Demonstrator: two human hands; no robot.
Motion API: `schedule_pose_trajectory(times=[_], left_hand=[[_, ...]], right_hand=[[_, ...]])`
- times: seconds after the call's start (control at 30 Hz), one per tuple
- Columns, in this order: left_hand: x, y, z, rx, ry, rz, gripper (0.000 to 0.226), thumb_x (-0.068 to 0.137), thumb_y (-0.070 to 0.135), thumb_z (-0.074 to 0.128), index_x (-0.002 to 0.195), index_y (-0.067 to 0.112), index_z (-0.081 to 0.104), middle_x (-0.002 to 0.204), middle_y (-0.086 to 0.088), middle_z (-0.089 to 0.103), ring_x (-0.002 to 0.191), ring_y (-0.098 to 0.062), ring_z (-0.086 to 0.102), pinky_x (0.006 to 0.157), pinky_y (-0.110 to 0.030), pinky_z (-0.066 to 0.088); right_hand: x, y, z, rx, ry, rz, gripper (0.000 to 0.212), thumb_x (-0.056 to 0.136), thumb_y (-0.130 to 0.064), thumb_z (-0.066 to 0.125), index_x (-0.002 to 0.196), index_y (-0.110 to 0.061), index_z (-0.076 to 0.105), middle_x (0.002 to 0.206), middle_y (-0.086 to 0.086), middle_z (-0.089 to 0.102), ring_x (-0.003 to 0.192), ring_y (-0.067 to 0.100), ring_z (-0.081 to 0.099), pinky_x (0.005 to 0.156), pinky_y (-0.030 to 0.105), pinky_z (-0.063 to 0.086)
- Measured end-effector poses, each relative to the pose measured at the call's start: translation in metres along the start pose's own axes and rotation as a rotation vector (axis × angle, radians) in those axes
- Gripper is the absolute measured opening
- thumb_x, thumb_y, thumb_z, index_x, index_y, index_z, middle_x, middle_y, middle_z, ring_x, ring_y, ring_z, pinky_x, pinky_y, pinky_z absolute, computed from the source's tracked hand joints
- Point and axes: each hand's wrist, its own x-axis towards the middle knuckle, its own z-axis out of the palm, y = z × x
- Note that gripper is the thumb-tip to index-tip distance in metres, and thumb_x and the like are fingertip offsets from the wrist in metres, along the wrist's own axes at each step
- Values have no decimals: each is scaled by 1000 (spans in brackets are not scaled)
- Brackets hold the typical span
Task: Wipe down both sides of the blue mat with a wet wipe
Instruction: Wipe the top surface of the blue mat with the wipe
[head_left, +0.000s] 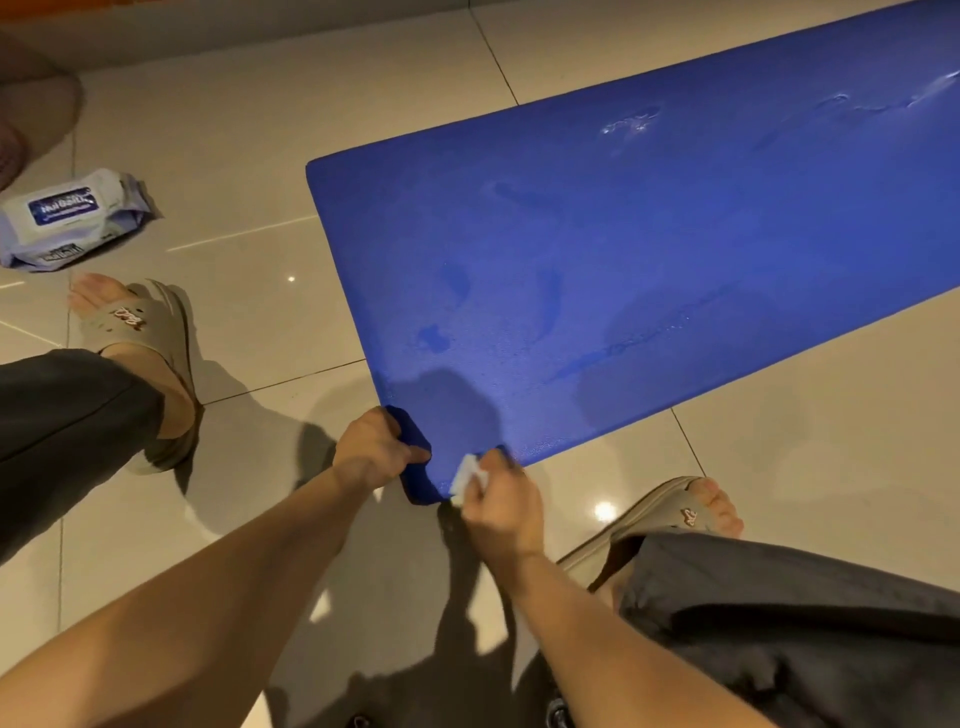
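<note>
Head view: blue mat (649, 249) lies flat on tiled floor (270, 130), running from frame center to upper right. Left hand (371, 452) curls round its lifted near corner, lower center. Right hand (501, 501) pinches white wet wipe (467, 475) against the mat edge. Wipes pack (72, 218) at left edge.

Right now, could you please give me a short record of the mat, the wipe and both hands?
mat: blue, on the tiled floor, wet streaks on top, near corner curled up
left hand: grips the curled corner
right hand: holds the wipe at the mat's near edge
wipe: white, crumpled
pack: on the floor, far left
</note>
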Motion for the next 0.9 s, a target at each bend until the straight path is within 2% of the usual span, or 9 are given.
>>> schedule_pose_trajectory(times=[0.1,0.2,0.27,0.37,0.47,0.57,0.7,0.8,0.9], left_hand=[[5,-10,-4,-124,-47,-12,25,77,12,84,87,16,61,90,1,66,87,-22,65,79,-35,55],[9,-19,-10,-248,-37,-18,17,76,4,83,83,6,67,89,-9,71,91,-33,69,90,-47,57],[11,-19,-9,-247,-37,-7,16,77,5,83,79,6,67,84,-8,71,87,-32,69,85,-44,58],[11,-14,-9,-191,-44,0,17,78,10,82,77,12,65,79,-1,69,76,-21,64,69,-31,49],[12,-14,-7,-144,-35,-6,17,79,13,82,80,13,65,82,0,69,77,-19,64,64,-27,46],[12,-13,-6,-66,-23,3,16,82,15,78,80,18,63,84,1,69,77,-17,64,67,-28,47],[4,-10,-3,10,-2,12,17,84,14,75,96,16,63,97,-3,67,91,-23,64,80,-33,53],[-9,-11,-6,15,-49,6,29,86,7,70,114,14,64,108,-6,69,104,-27,65,93,-37,54],[-22,-14,-9,79,-140,94,35,84,8,58,116,17,70,118,-6,71,115,-28,64,103,-40,49]], right_hand=[[-9,-16,17,-53,-75,-100,17,92,-21,52,106,-12,55,101,11,62,87,30,60,67,31,36],[6,-4,-1,-87,-126,-146,8,92,-21,51,96,-15,53,102,10,61,90,34,60,64,35,35],[16,11,-17,-140,-36,-98,14,95,-26,52,101,-15,59,109,6,58,89,33,62,68,37,43],[30,30,-41,-157,116,31,18,98,-29,55,106,-15,63,118,6,51,87,33,62,72,38,50],[52,46,-58,-78,211,215,19,99,-25,56,110,-11,63,119,11,54,85,35,63,67,34,44],[60,45,-57,4,231,285,17,98,-20,56,109,-9,63,114,13,58,82,35,63,67,32,41],[44,5,-31,-28,123,185,20,96,-10,54,113,-7,63,116,14,57,93,35,63,76,34,45],[24,-33,-11,-105,-45,5,21,91,-10,57,112,-10,63,119,12,53,101,32,60,85,35,47],[6,-48,-2,-257,-150,-180,24,93,-13,56,116,-15,64,129,9,45,111,32,54,89,41,47]])
